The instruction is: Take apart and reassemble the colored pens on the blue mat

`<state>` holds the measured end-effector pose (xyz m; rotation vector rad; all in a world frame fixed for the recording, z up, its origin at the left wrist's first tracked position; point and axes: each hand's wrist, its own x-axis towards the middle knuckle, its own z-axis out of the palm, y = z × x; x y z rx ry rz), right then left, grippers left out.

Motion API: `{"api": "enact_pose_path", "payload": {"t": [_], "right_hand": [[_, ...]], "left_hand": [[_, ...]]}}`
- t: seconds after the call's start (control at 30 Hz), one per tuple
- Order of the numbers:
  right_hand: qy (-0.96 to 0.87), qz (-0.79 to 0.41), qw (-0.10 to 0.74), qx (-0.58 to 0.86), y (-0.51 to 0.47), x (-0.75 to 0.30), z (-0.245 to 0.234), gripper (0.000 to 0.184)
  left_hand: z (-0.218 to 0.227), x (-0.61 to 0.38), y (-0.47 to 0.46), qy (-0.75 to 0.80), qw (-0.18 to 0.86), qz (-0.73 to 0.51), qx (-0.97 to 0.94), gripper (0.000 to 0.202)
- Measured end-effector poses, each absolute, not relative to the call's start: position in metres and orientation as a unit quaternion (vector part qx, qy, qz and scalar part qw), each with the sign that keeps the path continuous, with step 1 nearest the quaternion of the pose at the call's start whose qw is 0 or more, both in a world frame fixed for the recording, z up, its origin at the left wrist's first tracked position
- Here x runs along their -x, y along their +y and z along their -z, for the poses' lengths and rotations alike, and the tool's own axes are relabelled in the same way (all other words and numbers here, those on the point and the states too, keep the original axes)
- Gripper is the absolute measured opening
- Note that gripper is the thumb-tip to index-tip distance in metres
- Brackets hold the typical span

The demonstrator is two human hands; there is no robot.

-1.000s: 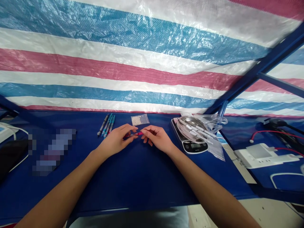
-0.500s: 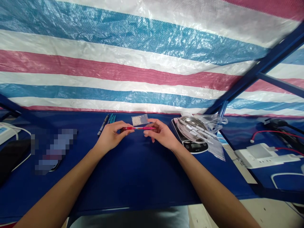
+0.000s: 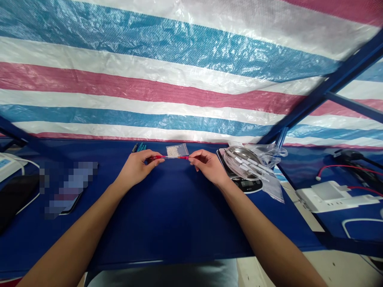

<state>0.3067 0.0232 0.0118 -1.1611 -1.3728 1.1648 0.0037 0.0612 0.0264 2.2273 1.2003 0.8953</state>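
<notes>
A slim red pen (image 3: 183, 158) is held level between my two hands, just in front of a small clear zip bag (image 3: 177, 150) of pale grains. My left hand (image 3: 140, 165) pinches the pen's left end, thumb and fingers closed on it. At the other end, my right hand (image 3: 206, 164) grips the red tip between thumb and forefinger. The pen's middle is thin and hard to make out against the bag. Behind my left hand lie several pens, among them teal pens (image 3: 141, 147), partly hidden by the hand.
To the right, a kitchen scale (image 3: 247, 184) carries a metal bowl (image 3: 239, 153), white cables and plastic bags. A phone (image 3: 72, 203), partly blurred out, and a black device (image 3: 18, 199) lie left. A white power strip (image 3: 332, 199) sits far right. Striped sheeting (image 3: 179, 95) hangs behind the table.
My right hand has closed on the pen's right end; its fingers were looser and apart before. Both hands and the pen have shifted slightly left and away from me.
</notes>
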Motion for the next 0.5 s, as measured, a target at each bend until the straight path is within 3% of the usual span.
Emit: {"api": "enact_pose_path", "payload": {"t": [0.17,0.5], "right_hand": [[-0.588,-0.408,0.45,0.534,0.026,-0.313,-0.009,0.037],[-0.573,-0.231,0.513,0.595,0.025,-0.317,-0.016,0.036]], "left_hand": [[-0.029,0.006,0.068,0.478,0.168,-0.328,-0.797,0.037],[-0.032,-0.006,0.057,0.504,0.223,-0.322,-0.77,0.037]]}}
